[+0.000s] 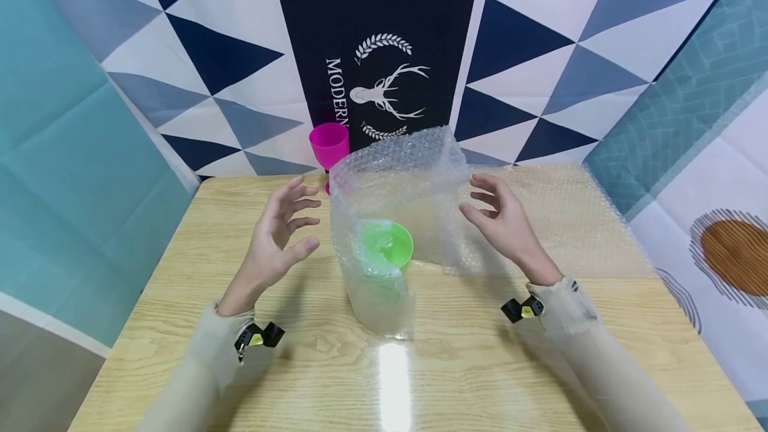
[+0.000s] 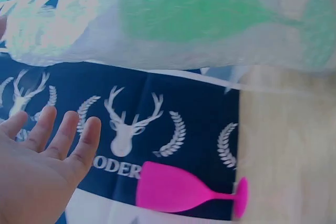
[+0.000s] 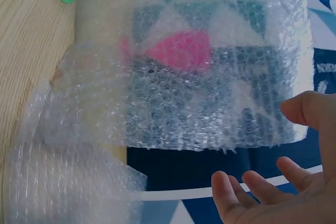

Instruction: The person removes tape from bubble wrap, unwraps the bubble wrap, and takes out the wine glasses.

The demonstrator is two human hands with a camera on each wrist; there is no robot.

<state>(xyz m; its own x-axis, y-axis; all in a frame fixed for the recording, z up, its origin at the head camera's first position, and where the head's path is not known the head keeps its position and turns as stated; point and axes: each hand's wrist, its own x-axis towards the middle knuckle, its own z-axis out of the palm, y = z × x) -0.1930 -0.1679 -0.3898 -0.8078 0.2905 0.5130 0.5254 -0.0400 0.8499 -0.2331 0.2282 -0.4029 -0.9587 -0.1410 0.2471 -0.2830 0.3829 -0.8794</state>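
A green goblet (image 1: 401,245) stands on the table, its left side behind a standing sheet of bubble wrap (image 1: 396,179). The wrap curves round it from the front left to the back; the stem shows blurred through the film in the left wrist view. My left hand (image 1: 281,232) is held apart from the wrap on its left, fingers loosely bent, palm toward it. Opposite it, my right hand (image 1: 501,219) hovers by the wrap's right upper edge with relaxed fingers and nothing in them. Behind the wrap stands a pink goblet (image 1: 330,145), its stem partly covered in the head view.
More bubble wrap (image 1: 558,219) lies flat over the right rear of the wooden table (image 1: 288,379). A patterned cloth (image 1: 228,59) with triangles and a deer print hangs along the back edge. Teal panels (image 1: 60,152) border the left side.
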